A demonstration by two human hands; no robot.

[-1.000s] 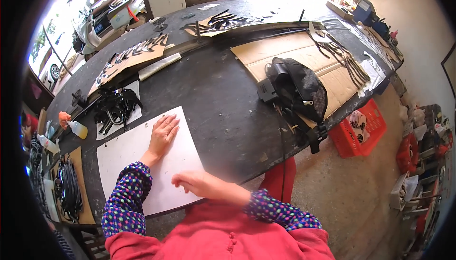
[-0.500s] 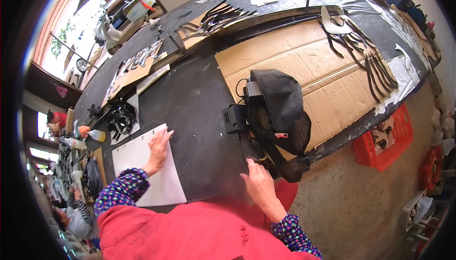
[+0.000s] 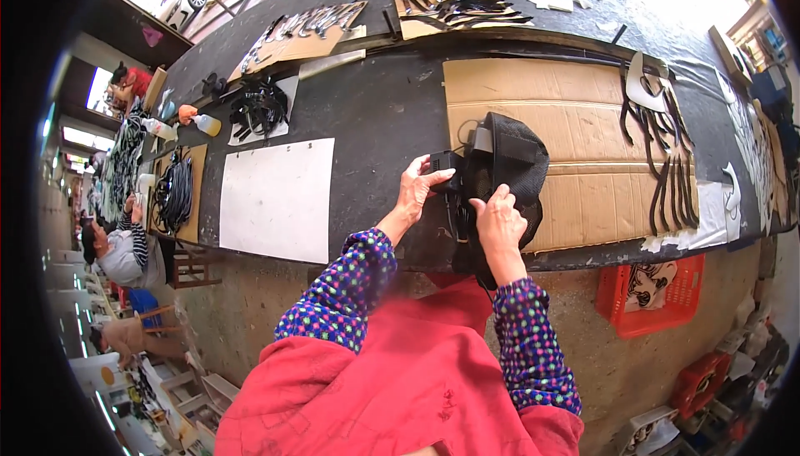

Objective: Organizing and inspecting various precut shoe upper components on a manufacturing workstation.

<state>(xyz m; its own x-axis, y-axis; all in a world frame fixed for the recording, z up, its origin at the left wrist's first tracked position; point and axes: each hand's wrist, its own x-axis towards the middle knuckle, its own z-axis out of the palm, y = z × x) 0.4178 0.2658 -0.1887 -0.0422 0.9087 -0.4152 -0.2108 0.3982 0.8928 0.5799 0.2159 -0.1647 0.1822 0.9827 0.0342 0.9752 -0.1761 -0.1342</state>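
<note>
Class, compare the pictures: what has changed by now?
The left hand has lifted off the white sheet, moving right onto the black box; the right hand has moved right, from over the sheet to the black bag. The cardboard and red basket stayed put.

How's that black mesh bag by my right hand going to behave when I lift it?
The black mesh bag would probably give where squeezed, since its netted side looks thin. It may partly keep its shape, as it bulges roundly above the cardboard. Open mesh suggests lightness, though any contents are unclear.
</note>
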